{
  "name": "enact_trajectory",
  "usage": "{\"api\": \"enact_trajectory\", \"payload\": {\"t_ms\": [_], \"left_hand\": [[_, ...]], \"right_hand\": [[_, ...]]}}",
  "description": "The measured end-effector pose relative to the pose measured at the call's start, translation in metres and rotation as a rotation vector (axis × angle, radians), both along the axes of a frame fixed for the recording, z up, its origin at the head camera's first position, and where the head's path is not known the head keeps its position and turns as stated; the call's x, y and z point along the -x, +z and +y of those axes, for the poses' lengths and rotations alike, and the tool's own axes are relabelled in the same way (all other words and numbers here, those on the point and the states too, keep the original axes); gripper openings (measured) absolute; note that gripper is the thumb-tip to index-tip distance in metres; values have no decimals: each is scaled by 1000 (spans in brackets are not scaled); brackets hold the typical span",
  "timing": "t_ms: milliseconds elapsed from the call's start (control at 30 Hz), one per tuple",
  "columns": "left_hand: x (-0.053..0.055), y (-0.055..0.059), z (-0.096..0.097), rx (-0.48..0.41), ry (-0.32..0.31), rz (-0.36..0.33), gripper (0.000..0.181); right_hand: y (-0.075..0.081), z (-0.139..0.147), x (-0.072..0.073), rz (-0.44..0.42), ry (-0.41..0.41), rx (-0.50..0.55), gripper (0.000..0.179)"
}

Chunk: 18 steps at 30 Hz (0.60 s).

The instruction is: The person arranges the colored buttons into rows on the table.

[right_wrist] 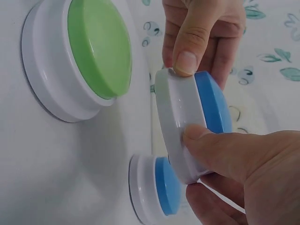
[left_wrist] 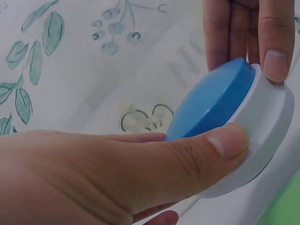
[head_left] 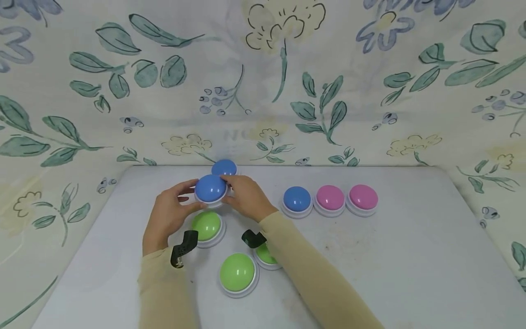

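Head view: bright, even | Wrist views: dimmer, greyer — colours muted | Glare: faint highlights on the blue button [left_wrist: 211, 101] | Shadow: soft-edged, across the tabletop [right_wrist: 96, 145] | Focus: patterned cloth [right_wrist: 281, 35] slightly soft — right wrist view

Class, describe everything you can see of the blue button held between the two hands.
The held blue button is round: a smooth, glossy blue dome set in a wider white base. Both parts look like plastic. It is held dome roughly upward, lifted off the white table. In the head view it appears just in front of another blue button and beyond a green button. The left hand and right hand grip opposite sides, both thumbs on the base.
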State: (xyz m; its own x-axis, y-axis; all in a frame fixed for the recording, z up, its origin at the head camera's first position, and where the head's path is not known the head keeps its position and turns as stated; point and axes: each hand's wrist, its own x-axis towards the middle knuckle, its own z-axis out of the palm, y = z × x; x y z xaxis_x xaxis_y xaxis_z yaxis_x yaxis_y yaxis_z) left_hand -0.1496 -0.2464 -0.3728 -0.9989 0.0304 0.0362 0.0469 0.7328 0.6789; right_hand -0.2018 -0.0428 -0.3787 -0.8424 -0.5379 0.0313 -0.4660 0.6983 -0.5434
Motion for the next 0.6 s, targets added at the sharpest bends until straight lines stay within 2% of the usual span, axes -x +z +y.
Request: {"api": "enact_trajectory", "payload": {"t_ms": [233, 367, 600], "left_hand": [[3, 3, 8, -2, -33, 27, 66], [4, 5, 13, -6, -46, 27, 66], [6, 7, 22, -9, -61, 30, 64]], "right_hand": [[2, 11, -3, -6, -21, 23, 62], [4, 17, -4, -29, -40, 39, 63], [4, 28, -7, -16, -74, 49, 63]]}}
